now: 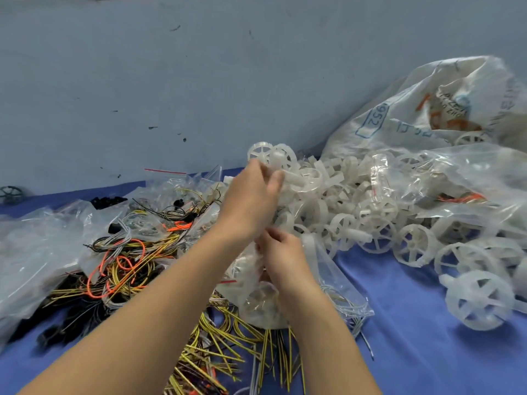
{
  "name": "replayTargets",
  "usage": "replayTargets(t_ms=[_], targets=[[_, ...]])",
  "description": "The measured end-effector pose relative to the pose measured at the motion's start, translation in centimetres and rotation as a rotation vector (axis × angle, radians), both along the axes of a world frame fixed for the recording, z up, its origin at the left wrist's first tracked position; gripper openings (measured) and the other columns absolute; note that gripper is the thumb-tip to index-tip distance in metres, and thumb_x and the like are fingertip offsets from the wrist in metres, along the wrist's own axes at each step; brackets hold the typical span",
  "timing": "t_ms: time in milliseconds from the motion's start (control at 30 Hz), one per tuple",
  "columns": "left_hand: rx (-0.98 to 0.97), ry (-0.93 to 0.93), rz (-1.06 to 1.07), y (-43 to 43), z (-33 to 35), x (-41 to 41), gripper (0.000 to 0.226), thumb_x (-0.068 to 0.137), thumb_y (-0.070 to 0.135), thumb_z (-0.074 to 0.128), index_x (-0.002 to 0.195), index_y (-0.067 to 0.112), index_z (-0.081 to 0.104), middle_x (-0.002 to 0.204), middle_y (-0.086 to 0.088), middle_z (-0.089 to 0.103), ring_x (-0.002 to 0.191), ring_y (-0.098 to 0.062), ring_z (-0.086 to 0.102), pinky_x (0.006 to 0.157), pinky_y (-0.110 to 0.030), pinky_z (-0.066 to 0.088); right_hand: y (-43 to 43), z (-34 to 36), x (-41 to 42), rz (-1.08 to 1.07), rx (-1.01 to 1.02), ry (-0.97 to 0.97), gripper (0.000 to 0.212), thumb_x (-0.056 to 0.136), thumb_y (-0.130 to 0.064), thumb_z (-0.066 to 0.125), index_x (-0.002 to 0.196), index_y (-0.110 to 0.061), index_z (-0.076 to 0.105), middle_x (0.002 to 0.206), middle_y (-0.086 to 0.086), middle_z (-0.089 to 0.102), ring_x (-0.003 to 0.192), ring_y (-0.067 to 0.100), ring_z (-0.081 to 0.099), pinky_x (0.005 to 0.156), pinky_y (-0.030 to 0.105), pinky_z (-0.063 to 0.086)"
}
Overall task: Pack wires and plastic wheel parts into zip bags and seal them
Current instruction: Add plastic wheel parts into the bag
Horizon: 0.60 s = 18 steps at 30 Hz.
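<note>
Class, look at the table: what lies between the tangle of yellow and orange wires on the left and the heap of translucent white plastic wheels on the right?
In the head view, the person's two forearms and the clear zip bag they hold.

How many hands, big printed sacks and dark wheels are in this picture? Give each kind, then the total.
Hands: 2, left hand gripping a white wheel, right hand holding a zip bag
Printed sack: 1
Dark wheel: 1
Total: 4

Even, soft light; faint shadows; wide-angle bowing at edges; right side perhaps motion-blurred.
</note>
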State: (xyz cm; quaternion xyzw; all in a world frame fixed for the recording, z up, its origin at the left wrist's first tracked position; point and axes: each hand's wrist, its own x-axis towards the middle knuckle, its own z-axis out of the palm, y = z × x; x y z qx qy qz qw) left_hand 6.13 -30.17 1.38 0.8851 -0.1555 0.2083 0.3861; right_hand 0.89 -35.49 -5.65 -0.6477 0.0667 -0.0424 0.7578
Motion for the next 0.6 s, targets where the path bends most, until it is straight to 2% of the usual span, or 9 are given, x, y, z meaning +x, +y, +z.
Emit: replayTargets(t_ms=[67,133,233,333,367,433,467,533,600], targets=[[-0.316,0.010,-0.032,3.8,0.9,-1.8,0.019,0.099,0.040,0.048,0.095,0.021,0.053,0.086,0.003,0.065,0.082,-0.022,0.066,0.071,-0.043,0.058,0.0,0.3,-0.5,0.018,-0.007,-0.036,0.022,0.097,-0.015,0.050,0.100,-0.024,0.070,0.047,-0.015,0.051,0.035,0.003,0.042,0.037,0.017,0.036],[-0.513,0.074,-0.070,7.8,1.0,-3.9,0.020,0.100,0.038,0.047,0.096,0.023,0.060,0.085,-0.001,0.071,0.077,-0.021,0.071,0.060,-0.031,0.060,0.2,0.6,-1.0,0.031,-0.045,-0.076,0.023,0.096,-0.016,0.051,0.102,-0.026,0.071,0.053,-0.012,0.050,0.037,0.003,0.041,0.038,0.019,0.037],[-0.661,0.224,-0.039,12.3,-1.0,-6.8,0.028,0.101,0.031,0.045,0.090,0.019,0.068,0.078,0.000,0.073,0.065,-0.015,0.071,0.054,-0.024,0.057,0.6,0.8,-1.5,0.041,-0.118,-0.158,0.023,0.096,-0.021,0.051,0.105,-0.031,0.069,0.049,-0.015,0.049,0.042,0.005,0.038,0.040,0.020,0.033],[-0.812,0.470,-0.007,14.2,-3.5,-8.1,0.025,0.102,0.012,0.041,0.093,-0.003,0.059,0.057,-0.005,0.067,0.046,-0.015,0.062,0.041,-0.022,0.050,1.3,1.1,-2.2,0.045,-0.181,-0.234,0.025,0.098,-0.023,0.047,0.108,-0.036,0.066,0.050,-0.015,0.045,0.047,0.008,0.034,0.043,0.024,0.030],[-0.844,0.555,-0.027,14.4,-4.0,-8.3,0.024,0.101,0.007,0.041,0.093,-0.008,0.058,0.057,-0.010,0.065,0.043,-0.015,0.059,0.038,-0.023,0.048,1.6,1.1,-2.4,0.041,-0.199,-0.255,0.025,0.098,-0.024,0.047,0.109,-0.038,0.066,0.050,-0.014,0.045,0.046,0.007,0.034,0.042,0.024,0.029],[-0.879,0.666,-0.088,14.5,-4.3,-8.9,0.023,0.098,0.003,0.044,0.098,-0.011,0.062,0.071,-0.020,0.068,0.043,-0.017,0.058,0.037,-0.023,0.048,2.2,1.3,-2.7,0.012,-0.265,-0.295,0.024,0.098,-0.027,0.049,0.110,-0.040,0.065,0.055,-0.010,0.051,0.045,0.005,0.038,0.042,0.022,0.033],[-0.866,0.693,-0.127,14.6,-4.2,-9.2,0.022,0.097,0.003,0.045,0.102,-0.008,0.065,0.081,-0.022,0.071,0.046,-0.017,0.060,0.039,-0.023,0.049,2.4,1.4,-2.8,-0.008,-0.299,-0.318,0.022,0.098,-0.030,0.050,0.109,-0.041,0.065,0.063,-0.007,0.057,0.046,0.003,0.042,0.043,0.020,0.036],[-0.777,0.725,-0.198,14.3,-4.1,-9.5,0.022,0.098,0.007,0.048,0.107,0.005,0.068,0.092,-0.019,0.074,0.053,-0.017,0.062,0.044,-0.023,0.051,3.1,1.6,-2.9,-0.048,-0.352,-0.359,0.020,0.097,-0.034,0.051,0.108,-0.042,0.065,0.082,-0.012,0.063,0.051,0.001,0.048,0.047,0.018,0.040],[-0.688,0.725,-0.203,13.7,-4.5,-9.4,0.020,0.097,0.010,0.052,0.109,0.013,0.068,0.093,-0.018,0.074,0.053,-0.017,0.061,0.043,-0.023,0.047,3.7,1.6,-2.9,-0.068,-0.409,-0.394,0.019,0.097,-0.037,0.050,0.106,-0.043,0.065,0.079,-0.015,0.064,0.050,0.003,0.049,0.049,0.020,0.038]])
